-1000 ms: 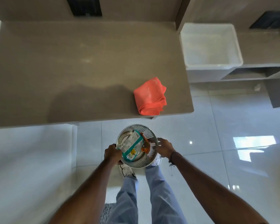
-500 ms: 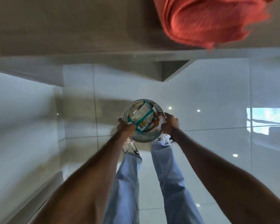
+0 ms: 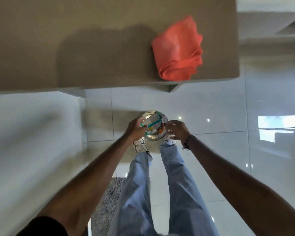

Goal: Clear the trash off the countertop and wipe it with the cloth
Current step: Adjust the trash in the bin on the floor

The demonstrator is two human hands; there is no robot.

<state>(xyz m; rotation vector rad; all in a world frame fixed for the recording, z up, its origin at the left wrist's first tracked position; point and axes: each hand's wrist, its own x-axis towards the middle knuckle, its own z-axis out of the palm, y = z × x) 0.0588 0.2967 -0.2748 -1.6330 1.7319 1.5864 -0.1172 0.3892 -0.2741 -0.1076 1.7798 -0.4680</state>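
Note:
A folded orange cloth (image 3: 177,50) lies near the right front corner of the beige countertop (image 3: 75,40). Below the counter, a round metal trash bin (image 3: 153,139) sits low at my feet. Inside it are a white and teal packet (image 3: 154,123) and a small orange scrap (image 3: 161,129). My left hand (image 3: 134,129) is curled over the bin's left rim, touching the packet's edge. My right hand (image 3: 177,129) is at the right rim with its fingers spread apart. The picture is blurred by motion.
Glossy white floor tiles (image 3: 220,116) run under and to the right of the counter. A white cabinet side (image 3: 32,133) stands on the left. A grey speckled rug (image 3: 107,201) lies behind my feet. My legs in light jeans (image 3: 174,193) stand just behind the bin.
The view swung down, then back up onto the counter and cloth. The bin stays low by my feet. My right hand's fingers have come apart at the rim.

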